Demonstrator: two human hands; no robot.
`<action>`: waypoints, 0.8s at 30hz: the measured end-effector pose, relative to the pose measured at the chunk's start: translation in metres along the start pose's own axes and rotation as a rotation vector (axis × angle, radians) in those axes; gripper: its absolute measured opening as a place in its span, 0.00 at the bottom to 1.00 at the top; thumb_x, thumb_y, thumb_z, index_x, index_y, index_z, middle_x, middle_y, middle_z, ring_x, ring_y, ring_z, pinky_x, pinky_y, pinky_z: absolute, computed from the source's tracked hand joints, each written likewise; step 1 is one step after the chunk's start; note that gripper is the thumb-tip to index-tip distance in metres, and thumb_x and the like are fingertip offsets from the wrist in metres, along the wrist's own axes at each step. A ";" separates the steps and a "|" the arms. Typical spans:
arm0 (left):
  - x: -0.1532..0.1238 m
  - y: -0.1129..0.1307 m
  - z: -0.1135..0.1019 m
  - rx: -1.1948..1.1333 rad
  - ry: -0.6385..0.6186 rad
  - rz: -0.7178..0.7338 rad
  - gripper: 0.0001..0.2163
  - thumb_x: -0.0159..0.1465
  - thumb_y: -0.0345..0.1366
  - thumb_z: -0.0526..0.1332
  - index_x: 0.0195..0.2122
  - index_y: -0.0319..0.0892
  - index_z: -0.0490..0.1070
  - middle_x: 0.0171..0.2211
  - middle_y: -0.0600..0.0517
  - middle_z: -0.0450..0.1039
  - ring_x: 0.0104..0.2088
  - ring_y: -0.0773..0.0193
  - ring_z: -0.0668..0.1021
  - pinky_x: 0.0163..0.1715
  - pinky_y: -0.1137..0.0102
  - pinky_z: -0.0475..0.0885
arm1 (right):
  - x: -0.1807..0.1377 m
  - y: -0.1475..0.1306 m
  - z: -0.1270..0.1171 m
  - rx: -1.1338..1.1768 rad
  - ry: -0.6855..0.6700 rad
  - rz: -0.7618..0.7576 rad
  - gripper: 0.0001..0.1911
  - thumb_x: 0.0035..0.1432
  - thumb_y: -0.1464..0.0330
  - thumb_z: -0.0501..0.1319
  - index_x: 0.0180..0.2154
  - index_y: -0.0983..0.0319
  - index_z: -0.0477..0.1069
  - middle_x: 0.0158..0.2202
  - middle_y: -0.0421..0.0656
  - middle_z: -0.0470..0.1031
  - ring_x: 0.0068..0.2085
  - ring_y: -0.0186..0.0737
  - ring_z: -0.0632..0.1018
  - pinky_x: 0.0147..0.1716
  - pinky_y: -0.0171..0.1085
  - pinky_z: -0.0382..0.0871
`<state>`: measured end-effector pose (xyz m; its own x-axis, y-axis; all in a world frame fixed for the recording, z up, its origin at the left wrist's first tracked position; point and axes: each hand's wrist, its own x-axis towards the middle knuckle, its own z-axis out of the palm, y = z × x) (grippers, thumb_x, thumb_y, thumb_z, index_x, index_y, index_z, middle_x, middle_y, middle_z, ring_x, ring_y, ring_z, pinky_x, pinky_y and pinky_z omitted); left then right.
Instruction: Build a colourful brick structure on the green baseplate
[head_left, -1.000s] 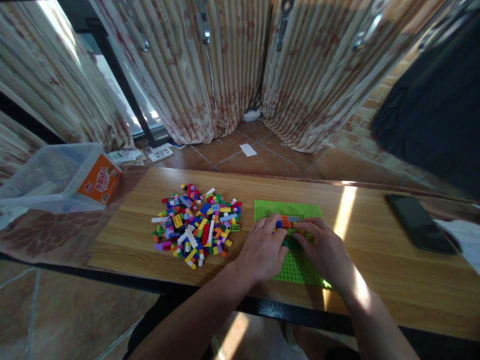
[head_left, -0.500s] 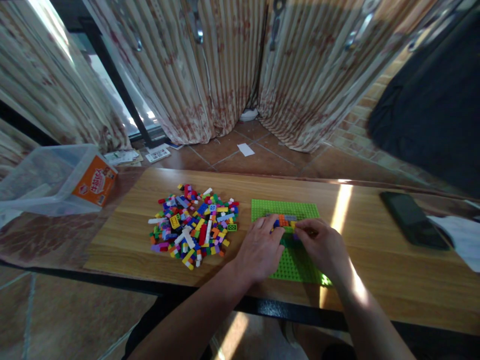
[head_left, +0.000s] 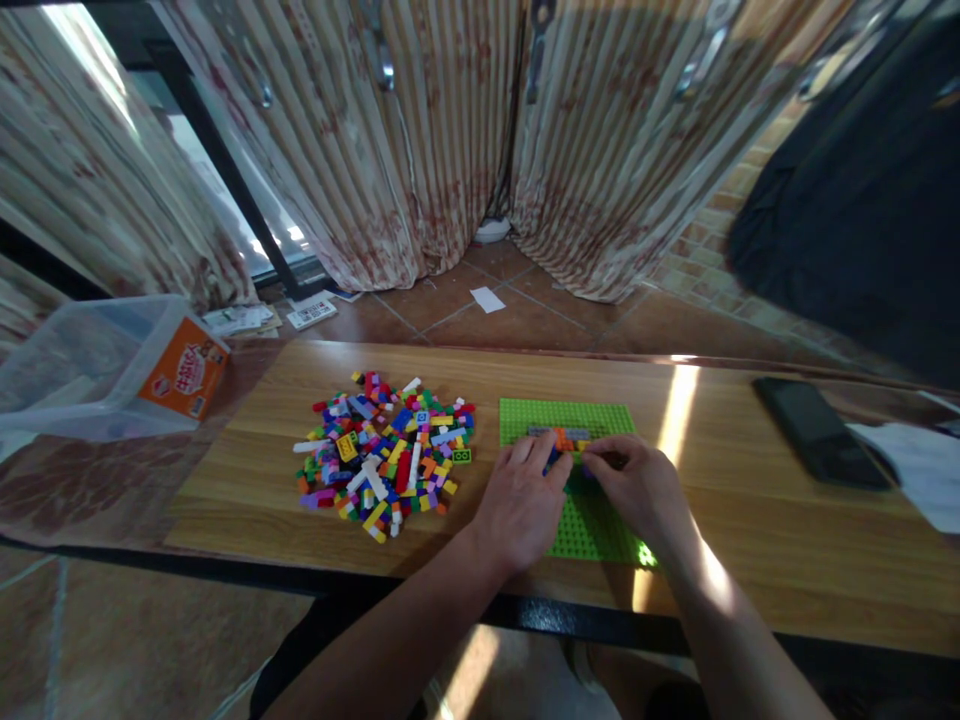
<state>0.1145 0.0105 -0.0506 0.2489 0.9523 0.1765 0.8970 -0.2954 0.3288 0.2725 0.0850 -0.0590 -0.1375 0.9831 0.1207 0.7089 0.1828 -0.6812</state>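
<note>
- Head view: two bare hands, one green plate, one build of bricks on it, all right of the frame's centre, low.
- Build: one low row near the plate's far edge; its long axis runs left to right across the frame, almost level, along that edge. Grey, orange, blue and yellow bricks show; fingers hide some, so I cannot count them.
- Plate: one, flat on the table; its near edge slants slightly down to the right. Which side is longer, I cannot tell.
- Left hand: one, back up, fingers bent over the build's left end and pointing up and right. Whether they grip a brick or only rest on it, I cannot tell.
- Right hand: one, at the build's right end, thumb and fingertips in a narrow pinch pointing left. Whether a brick sits between them, I cannot tell.
- Pile: one, left of centre, loose bricks of many colours, too many to count, well apart from the plate.
- Tub: one, clear, at the left edge, with one orange label.
- Phone: one, dark, at the right, slanting down to the right, beside white paper.
- Sheet: one, white, on the floor at upper centre.
</note>
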 end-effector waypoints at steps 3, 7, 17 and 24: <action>0.000 0.002 0.001 0.025 0.001 0.001 0.18 0.66 0.33 0.56 0.58 0.40 0.65 0.62 0.42 0.59 0.58 0.50 0.65 0.56 0.53 0.66 | 0.000 0.001 0.001 0.008 0.017 -0.018 0.11 0.49 0.61 0.60 0.27 0.59 0.77 0.28 0.44 0.79 0.28 0.40 0.77 0.29 0.39 0.69; 0.000 0.004 0.002 0.053 0.005 -0.011 0.18 0.66 0.36 0.56 0.57 0.39 0.65 0.62 0.41 0.60 0.58 0.49 0.65 0.55 0.53 0.67 | 0.001 0.001 0.001 0.003 -0.002 0.010 0.10 0.48 0.61 0.60 0.26 0.59 0.77 0.28 0.43 0.79 0.28 0.41 0.78 0.29 0.39 0.70; 0.000 0.013 0.004 0.120 0.009 -0.056 0.16 0.68 0.33 0.52 0.56 0.39 0.66 0.61 0.42 0.62 0.58 0.51 0.66 0.53 0.53 0.67 | 0.004 0.003 0.006 -0.018 -0.028 0.043 0.11 0.48 0.62 0.60 0.27 0.60 0.78 0.28 0.45 0.79 0.30 0.43 0.78 0.32 0.41 0.70; 0.000 0.017 0.012 0.161 0.037 -0.082 0.16 0.69 0.32 0.50 0.57 0.38 0.66 0.63 0.41 0.60 0.60 0.51 0.64 0.53 0.52 0.67 | 0.003 0.007 0.006 -0.027 -0.022 -0.016 0.11 0.49 0.61 0.59 0.27 0.60 0.77 0.29 0.44 0.79 0.29 0.43 0.77 0.31 0.42 0.70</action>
<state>0.1340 0.0062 -0.0567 0.1612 0.9685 0.1896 0.9614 -0.1975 0.1916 0.2731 0.0887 -0.0675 -0.1638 0.9798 0.1148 0.7253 0.1985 -0.6592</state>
